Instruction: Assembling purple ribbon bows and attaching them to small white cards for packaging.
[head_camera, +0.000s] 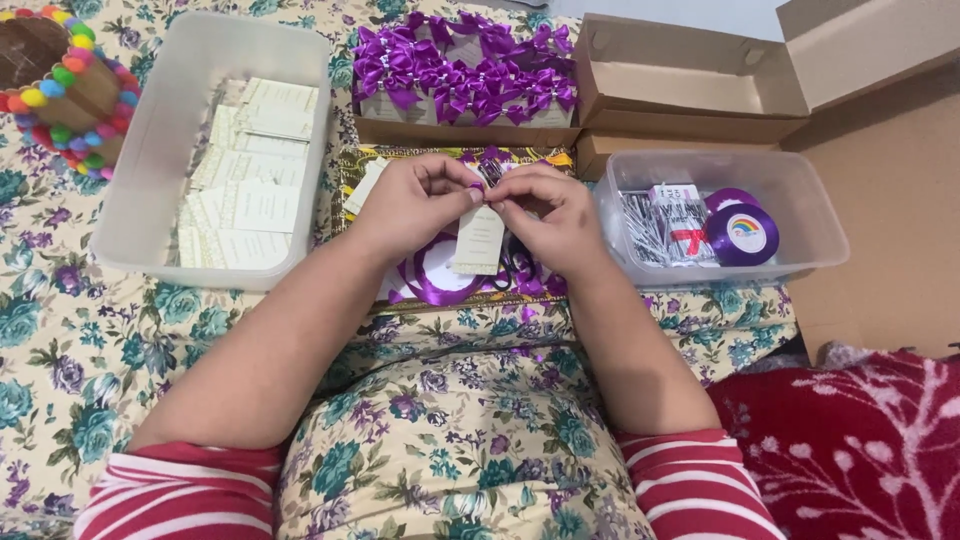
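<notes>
My left hand and my right hand meet in the middle, fingertips pinched together at the top of a small cream card that hangs down between them. A bit of purple ribbon shows at the pinch point. Beneath the hands lie loose loops of purple ribbon and dark scissors, partly hidden by my right hand.
A clear tub of cream cards stands at the left. A cardboard box of cards with purple bows sits behind. At the right, a clear tub holds purple ribbon spools and pins. A bead-rimmed container is far left.
</notes>
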